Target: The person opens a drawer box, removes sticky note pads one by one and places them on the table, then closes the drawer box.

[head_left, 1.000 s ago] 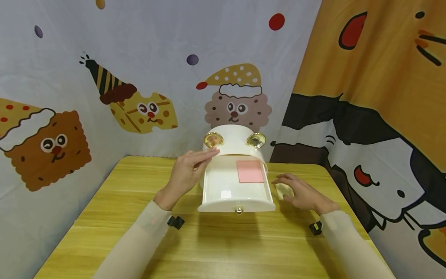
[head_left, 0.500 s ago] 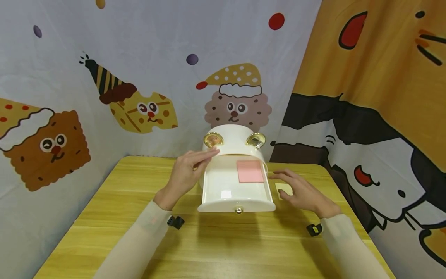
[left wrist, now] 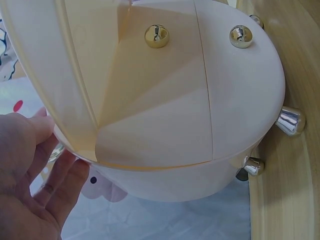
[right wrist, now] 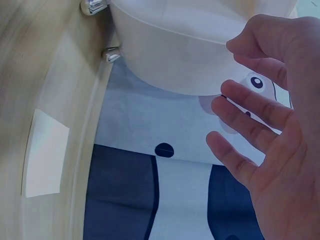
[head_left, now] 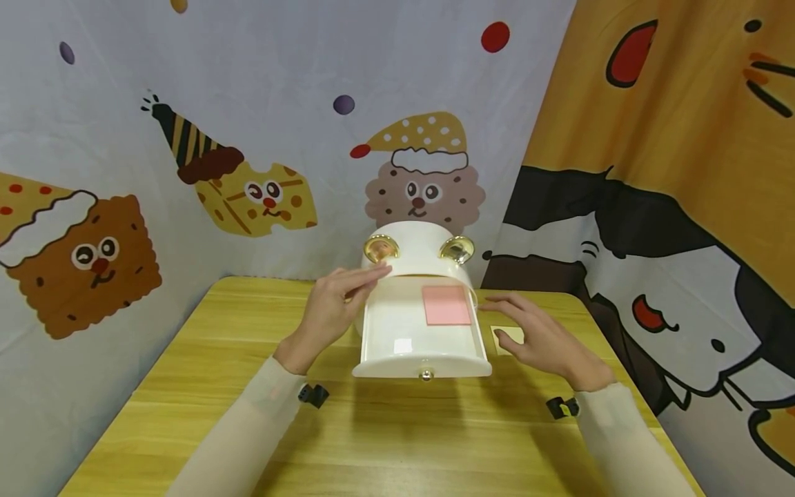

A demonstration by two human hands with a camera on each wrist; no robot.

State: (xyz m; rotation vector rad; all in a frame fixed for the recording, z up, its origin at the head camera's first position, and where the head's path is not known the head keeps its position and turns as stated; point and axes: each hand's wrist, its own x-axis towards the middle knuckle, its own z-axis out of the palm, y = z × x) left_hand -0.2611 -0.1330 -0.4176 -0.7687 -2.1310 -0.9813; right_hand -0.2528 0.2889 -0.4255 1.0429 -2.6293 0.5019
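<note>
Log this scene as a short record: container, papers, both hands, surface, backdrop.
Container: white box, top section open, gold ears on top, gold knob in front
Pink paper square: inside the open section, toward its right side
Pale yellow paper square: flat on the table, right of the box
Left hand: fingertips at the box's left edge
Right hand: holding nothing, above the table
Surface: wood-grain table
Backdrop: cartoon-printed cloth
</note>
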